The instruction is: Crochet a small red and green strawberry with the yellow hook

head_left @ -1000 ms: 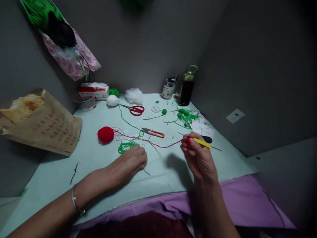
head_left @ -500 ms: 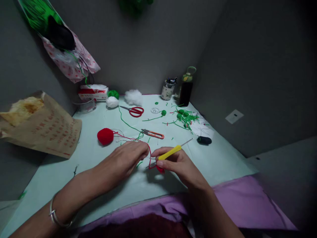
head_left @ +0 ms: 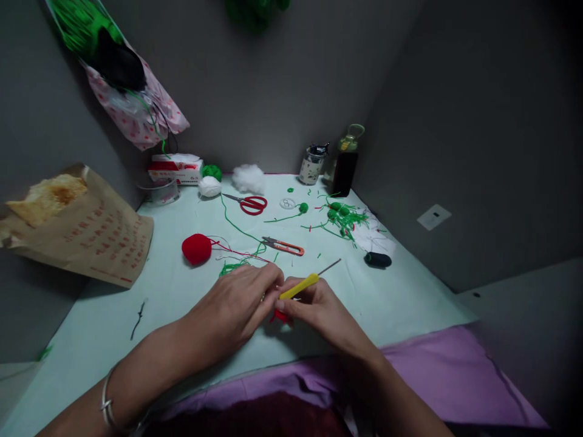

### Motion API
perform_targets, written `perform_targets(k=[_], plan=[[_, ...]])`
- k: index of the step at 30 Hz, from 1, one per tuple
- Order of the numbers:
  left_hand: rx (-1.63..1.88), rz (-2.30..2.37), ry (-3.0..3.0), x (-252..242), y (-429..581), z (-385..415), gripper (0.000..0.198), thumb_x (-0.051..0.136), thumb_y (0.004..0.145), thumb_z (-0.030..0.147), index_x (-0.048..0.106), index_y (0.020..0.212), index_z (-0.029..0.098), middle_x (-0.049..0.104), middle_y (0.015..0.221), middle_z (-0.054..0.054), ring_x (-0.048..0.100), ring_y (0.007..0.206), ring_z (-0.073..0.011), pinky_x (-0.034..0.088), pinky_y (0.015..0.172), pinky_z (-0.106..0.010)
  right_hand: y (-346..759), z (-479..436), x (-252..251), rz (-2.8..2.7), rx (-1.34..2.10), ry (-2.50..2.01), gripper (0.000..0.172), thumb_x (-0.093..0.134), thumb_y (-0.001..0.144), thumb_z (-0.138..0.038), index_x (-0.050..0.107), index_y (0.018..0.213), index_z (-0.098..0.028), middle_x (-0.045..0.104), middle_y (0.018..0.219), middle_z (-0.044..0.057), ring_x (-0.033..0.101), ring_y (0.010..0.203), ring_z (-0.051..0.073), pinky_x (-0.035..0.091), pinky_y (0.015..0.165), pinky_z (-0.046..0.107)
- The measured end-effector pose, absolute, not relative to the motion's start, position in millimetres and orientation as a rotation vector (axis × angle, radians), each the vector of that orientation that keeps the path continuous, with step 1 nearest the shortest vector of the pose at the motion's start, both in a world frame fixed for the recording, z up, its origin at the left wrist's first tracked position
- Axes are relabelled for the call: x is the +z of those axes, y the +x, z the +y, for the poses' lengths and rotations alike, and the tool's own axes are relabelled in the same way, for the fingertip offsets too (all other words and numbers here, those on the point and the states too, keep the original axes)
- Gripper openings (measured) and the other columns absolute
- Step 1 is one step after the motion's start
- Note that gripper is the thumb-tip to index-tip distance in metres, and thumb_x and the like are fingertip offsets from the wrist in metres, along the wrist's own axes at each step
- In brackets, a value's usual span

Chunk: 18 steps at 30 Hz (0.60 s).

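My right hand (head_left: 319, 309) is closed around a crochet hook with a yellow handle (head_left: 300, 286), its metal tip pointing up and right. A small red crocheted piece (head_left: 279, 316) shows just under that hand's fingers. My left hand (head_left: 239, 303) meets the right one, fingers pinched at the red yarn and the small piece. A red strand (head_left: 237, 252) runs from the hands back to a red yarn ball (head_left: 196, 249) on the pale green table (head_left: 159, 291).
Orange thread snips (head_left: 283, 246), red scissors (head_left: 249, 204), green yarn scraps (head_left: 341, 218), a black object (head_left: 377, 260), white stuffing (head_left: 248, 178), a jar (head_left: 312, 165) and a dark bottle (head_left: 345, 164) lie beyond. A brown paper bag (head_left: 86, 233) sits left. Purple cloth (head_left: 432, 376) covers my lap.
My right hand came back from the right with the hook and red piece to the table's middle. My left hand lifted off the table and joined it at the red yarn.
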<state>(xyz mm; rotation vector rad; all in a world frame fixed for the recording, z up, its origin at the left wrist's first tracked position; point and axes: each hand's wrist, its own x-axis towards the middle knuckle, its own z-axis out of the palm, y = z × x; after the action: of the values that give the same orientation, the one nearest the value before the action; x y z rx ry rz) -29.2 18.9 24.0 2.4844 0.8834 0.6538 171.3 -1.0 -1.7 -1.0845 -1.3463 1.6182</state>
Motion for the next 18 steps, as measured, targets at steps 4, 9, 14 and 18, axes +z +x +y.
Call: perform_targets(k=[4, 9, 14, 18], plan=[[0.615, 0.913, 2.264, 26, -33, 27, 0.012, 0.046, 0.103, 0.024, 0.055, 0.095, 0.021, 0.063, 0.086, -0.001, 0.058, 0.076, -0.0177, 0.045, 0.07, -0.033, 171, 1, -5, -1.238, 1.713, -1.064, 0.028, 0.085, 0.073, -0.04, 0.074, 0.077, -0.015, 0.064, 0.064, -0.002, 0.054, 0.055, 0.009, 0.044, 0.054, 0.023], [0.936, 1.042, 1.984, 22, -41, 27, 0.018, 0.057, 0.1, 0.035, 0.061, 0.113, 0.023, 0.062, 0.12, -0.008, 0.061, 0.109, -0.0243, 0.05, 0.091, -0.039, 177, 6, -12, -1.131, 1.774, -1.038, 0.032, 0.088, 0.07, -0.043, 0.075, 0.079, -0.015, 0.065, 0.061, -0.003, 0.052, 0.048, 0.007, 0.043, 0.051, 0.022], [0.774, 0.83, 1.5, 18, -30, 9, 0.041, 0.056, 0.1, 0.048, 0.053, 0.139, 0.033, 0.055, 0.148, -0.007, 0.053, 0.136, -0.027, 0.051, 0.103, -0.039, 176, 4, -9, -1.175, 1.773, -0.955, 0.028, 0.085, 0.075, -0.041, 0.075, 0.076, -0.015, 0.064, 0.063, -0.002, 0.052, 0.05, 0.007, 0.043, 0.05, 0.021], [0.935, 0.698, 1.22, 14, -9, 7, 0.03, 0.05, 0.103, 0.049, 0.062, 0.124, 0.032, 0.055, 0.152, -0.004, 0.047, 0.144, -0.0281, 0.048, 0.109, -0.044, 175, -3, -5, -1.231, 1.731, -0.946, 0.024, 0.082, 0.08, -0.036, 0.075, 0.072, -0.014, 0.064, 0.068, -0.001, 0.055, 0.055, 0.007, 0.045, 0.053, 0.021]])
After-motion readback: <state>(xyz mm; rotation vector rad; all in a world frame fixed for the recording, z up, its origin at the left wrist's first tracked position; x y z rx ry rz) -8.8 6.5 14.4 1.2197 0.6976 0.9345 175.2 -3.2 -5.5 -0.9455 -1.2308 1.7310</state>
